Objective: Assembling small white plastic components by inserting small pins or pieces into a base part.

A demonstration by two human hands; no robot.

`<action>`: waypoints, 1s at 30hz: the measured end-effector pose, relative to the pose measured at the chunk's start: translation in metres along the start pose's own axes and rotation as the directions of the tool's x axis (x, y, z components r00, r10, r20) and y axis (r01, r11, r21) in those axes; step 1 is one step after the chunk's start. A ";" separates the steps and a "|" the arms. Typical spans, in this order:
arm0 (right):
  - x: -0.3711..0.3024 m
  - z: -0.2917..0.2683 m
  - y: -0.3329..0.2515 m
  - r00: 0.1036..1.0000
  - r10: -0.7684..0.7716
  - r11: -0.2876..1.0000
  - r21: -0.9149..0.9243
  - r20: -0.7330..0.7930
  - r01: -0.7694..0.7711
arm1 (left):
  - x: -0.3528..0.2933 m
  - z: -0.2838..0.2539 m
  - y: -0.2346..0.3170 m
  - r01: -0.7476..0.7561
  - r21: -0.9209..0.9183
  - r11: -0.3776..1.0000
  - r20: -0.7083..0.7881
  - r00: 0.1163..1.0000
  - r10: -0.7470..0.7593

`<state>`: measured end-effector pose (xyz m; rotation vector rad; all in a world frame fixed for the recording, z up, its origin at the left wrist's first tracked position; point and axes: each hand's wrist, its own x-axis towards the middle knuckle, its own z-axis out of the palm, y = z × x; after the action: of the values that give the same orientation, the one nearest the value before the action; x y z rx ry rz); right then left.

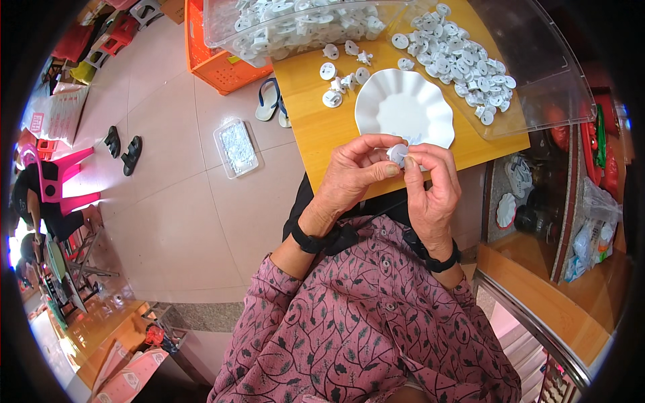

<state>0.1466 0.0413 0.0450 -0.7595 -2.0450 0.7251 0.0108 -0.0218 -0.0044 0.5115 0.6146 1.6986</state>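
Observation:
Between both hands, just over the near rim of a white scalloped plate (403, 101), I hold a small round white plastic part (398, 154). My left hand (359, 164) pinches it between thumb and fingers from the left. From the right, the thumb and fingers of my right hand (433, 181) close on the same part. A few small clear pieces seem to lie on the plate's near side, partly hidden by my fingers. Several similar white plastic parts (332, 99) lie loose on the yellow table (316, 138), left of the plate.
A clear bin (295, 33) full of white parts stands at the back; a large pile (463, 64) lies on a clear lid at right. An orange crate (222, 74) stands beside the table. On the floor are a tray of small clear pieces (236, 148), slippers (267, 101) and sandals (131, 156).

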 end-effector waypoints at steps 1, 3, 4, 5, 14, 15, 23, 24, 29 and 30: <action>0.000 0.000 0.000 1.000 -0.016 1.000 -0.008 0.002 0.016 | 0.000 0.000 0.000 -0.006 0.013 1.000 -0.002 1.000 0.006; 0.000 0.001 0.000 1.000 -0.020 1.000 -0.011 0.005 0.020 | -0.001 -0.001 0.000 -0.012 0.026 1.000 -0.003 1.000 0.012; 0.000 0.001 -0.001 1.000 -0.024 1.000 -0.015 0.009 0.024 | -0.001 -0.003 0.000 -0.001 0.046 0.999 -0.004 1.000 0.001; 0.000 0.001 -0.001 1.000 -0.024 1.000 -0.015 0.009 0.024 | -0.001 -0.004 -0.001 0.010 0.067 0.998 -0.004 1.000 -0.010; 0.004 -0.002 -0.002 0.993 -0.101 0.991 -0.082 0.053 0.105 | -0.001 -0.001 0.002 -0.059 0.195 0.979 -0.010 0.998 0.062; 0.004 -0.002 -0.002 0.993 -0.099 0.991 -0.083 0.063 0.104 | -0.001 -0.001 0.002 -0.059 0.194 0.979 -0.010 0.998 0.062; 0.005 -0.001 -0.001 0.992 -0.089 0.992 -0.082 0.091 0.097 | -0.001 -0.004 0.001 -0.057 0.317 0.947 -0.020 0.998 0.066; 0.005 -0.001 -0.002 0.992 -0.083 0.993 -0.079 0.095 0.091 | -0.001 -0.004 0.001 -0.056 0.317 0.947 -0.020 0.998 0.066; 0.005 0.000 -0.003 0.993 -0.057 0.995 -0.071 0.103 0.064 | 0.000 -0.004 0.000 -0.104 0.307 0.946 -0.003 0.994 0.111; 0.006 0.001 -0.003 0.992 -0.062 0.996 -0.062 0.107 0.069 | 0.000 -0.005 0.000 -0.104 0.307 0.946 -0.003 0.994 0.111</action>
<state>0.1418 0.0432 0.0499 -0.7006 -2.1880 0.6766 0.0078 -0.0220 -0.0085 0.7603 0.8868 1.7211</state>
